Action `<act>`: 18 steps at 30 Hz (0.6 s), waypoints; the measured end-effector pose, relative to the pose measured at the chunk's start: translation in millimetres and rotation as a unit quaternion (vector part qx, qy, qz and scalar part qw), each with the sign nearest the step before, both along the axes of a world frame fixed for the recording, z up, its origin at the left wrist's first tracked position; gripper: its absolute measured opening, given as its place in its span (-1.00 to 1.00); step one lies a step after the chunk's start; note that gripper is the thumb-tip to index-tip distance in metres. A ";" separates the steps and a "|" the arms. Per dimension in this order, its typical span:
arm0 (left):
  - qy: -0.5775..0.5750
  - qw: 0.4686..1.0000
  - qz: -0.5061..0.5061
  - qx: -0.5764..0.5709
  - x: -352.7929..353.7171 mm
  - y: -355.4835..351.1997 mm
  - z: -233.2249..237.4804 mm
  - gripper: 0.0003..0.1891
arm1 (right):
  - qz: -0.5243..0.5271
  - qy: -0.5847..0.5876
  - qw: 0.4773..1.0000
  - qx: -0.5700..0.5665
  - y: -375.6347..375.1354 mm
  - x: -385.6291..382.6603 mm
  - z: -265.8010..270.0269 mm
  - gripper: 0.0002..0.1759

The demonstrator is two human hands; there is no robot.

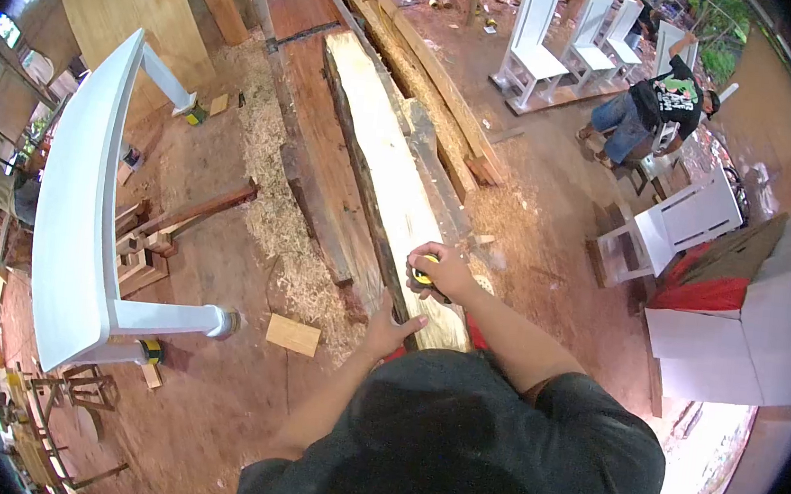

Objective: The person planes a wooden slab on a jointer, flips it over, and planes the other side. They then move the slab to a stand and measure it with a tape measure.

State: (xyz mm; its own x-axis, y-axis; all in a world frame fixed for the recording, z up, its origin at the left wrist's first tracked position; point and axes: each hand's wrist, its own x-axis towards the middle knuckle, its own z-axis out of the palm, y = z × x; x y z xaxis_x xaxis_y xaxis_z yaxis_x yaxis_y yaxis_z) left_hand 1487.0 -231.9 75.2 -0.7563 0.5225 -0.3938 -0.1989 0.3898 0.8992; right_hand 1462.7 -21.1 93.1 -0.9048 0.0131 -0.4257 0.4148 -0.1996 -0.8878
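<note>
A long pale plank (pixel 394 166) with a dark, rough edge stretches away from the person's body, on top of darker reddish boards (pixel 317 125). My right hand (pixel 441 272) is closed around a yellow and black tape measure (pixel 426 267) above the near part of the plank. Lower and to the left, my left hand (pixel 392 328) rests on the plank's left edge, thumb spread apart from the fingers. The fingers of that hand are partly hidden behind the edge. Nothing shows in its grasp.
A white table (pixel 86 198) stands at the left, near stacked wood blocks (pixel 141 265). Wood shavings (pixel 274 178) lie beside the boards. White chairs (pixel 533 55) stand at the upper right, where another person (pixel 651 110) bends over. A small board (pixel 293 334) lies on the floor.
</note>
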 end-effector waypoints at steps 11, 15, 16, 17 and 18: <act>0.009 1.000 -0.005 -0.028 -0.9 -1.2 -32.3 0.17 | 0.009 -0.037 0.988 0.148 -8.3 9.2 59.1 -0.65; -0.013 0.999 0.007 0.032 2.3 -0.1 -40.6 0.11 | 0.000 -0.027 0.992 0.126 -7.8 12.8 63.2 -0.62; -0.015 0.999 0.016 0.026 2.9 -1.4 -45.2 0.10 | -0.011 -0.034 0.994 0.108 -8.3 12.7 51.8 -0.62; 0.004 0.999 0.019 0.034 3.5 -1.7 -48.6 0.10 | -0.033 -0.020 0.996 0.085 -10.6 11.7 36.9 -0.64; -0.017 0.999 0.016 0.036 3.2 -1.8 -48.8 0.10 | -0.053 -0.004 0.997 0.062 -12.3 10.4 29.4 -0.66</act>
State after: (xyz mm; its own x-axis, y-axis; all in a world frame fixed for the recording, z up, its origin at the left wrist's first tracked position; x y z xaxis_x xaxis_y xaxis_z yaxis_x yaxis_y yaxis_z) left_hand 1490.2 -233.7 26.4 -0.7601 0.5252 -0.3826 -0.2419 0.3178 0.9168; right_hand 1473.0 -33.4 122.5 -0.8920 0.1609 -0.4225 0.4050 -0.1310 -0.9049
